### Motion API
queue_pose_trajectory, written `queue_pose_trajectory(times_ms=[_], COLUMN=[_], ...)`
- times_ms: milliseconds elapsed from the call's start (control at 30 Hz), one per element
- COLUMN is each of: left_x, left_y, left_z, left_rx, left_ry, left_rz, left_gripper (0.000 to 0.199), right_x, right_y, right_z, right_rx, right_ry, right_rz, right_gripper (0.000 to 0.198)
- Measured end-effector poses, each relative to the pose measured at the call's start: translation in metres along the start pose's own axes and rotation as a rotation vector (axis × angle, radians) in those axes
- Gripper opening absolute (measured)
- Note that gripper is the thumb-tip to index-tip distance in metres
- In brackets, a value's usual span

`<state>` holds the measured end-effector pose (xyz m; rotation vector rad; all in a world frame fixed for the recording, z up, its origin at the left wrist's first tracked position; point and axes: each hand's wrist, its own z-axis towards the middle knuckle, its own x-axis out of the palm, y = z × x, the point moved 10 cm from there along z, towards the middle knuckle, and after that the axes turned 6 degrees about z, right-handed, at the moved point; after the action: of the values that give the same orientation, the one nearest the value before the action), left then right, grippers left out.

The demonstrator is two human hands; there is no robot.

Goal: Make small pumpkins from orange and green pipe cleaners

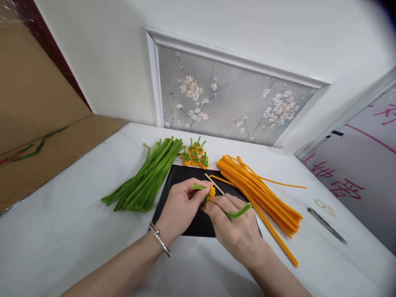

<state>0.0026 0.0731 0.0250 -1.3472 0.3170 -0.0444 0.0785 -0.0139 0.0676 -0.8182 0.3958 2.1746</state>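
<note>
Over a black mat point(198, 228) my left hand point(177, 204) is closed in a pinch at a small orange pipe-cleaner pumpkin point(212, 192). Closed fingers of my right hand point(235, 227) grip a green pipe cleaner point(239, 211), whose end sticks out past the knuckles. Another green end point(198, 187) shows at the left fingertips, and a bit of green lies against the pumpkin's underside. A thin wooden stick point(215, 184) slants behind the pumpkin, its lower end hidden by my right hand. How the green winds around the orange is partly covered by my fingers.
Green pipe cleaners point(148, 177) lie bundled at left, orange pipe cleaners point(260, 192) at right. Several small pumpkins with green tops point(194, 159) stand behind the mat. Tweezers point(327, 225) and rubber bands point(324, 207) rest far right. Cardboard point(46, 161) borders the left; a wall stands behind.
</note>
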Motion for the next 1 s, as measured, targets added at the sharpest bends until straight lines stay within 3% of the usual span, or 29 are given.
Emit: queue_pose_trajectory(times_ms=[333,467,600,767,1000], left_x=[-0.005,-0.005,0.004,0.009,0.013], left_y=[0.012,0.020,0.009,-0.011,-0.026], left_z=[0.005,0.004,0.001,-0.005,-0.012], left_rx=[-0.061,-0.103,0.049,0.291,0.472], left_ry=[-0.053,-0.070,0.037,0.114,0.171], left_rz=[-0.087,-0.195,-0.058,0.232,0.229], left_gripper=[0.010,0.025,0.009,0.021,0.030], right_x=[0.003,0.004,-0.007,-0.016,-0.003], right_y=[-0.007,-0.007,-0.010,-0.012,0.001], right_z=[-0.003,-0.004,-0.002,-0.001,0.005], right_rx=[0.015,0.004,0.031,0.060,-0.065], right_ry=[0.036,0.039,-0.040,-0.108,0.131], right_rz=[0.001,-0.012,0.014,0.040,0.178], right_gripper=[0.013,0.012,0.011,0.011,0.036])
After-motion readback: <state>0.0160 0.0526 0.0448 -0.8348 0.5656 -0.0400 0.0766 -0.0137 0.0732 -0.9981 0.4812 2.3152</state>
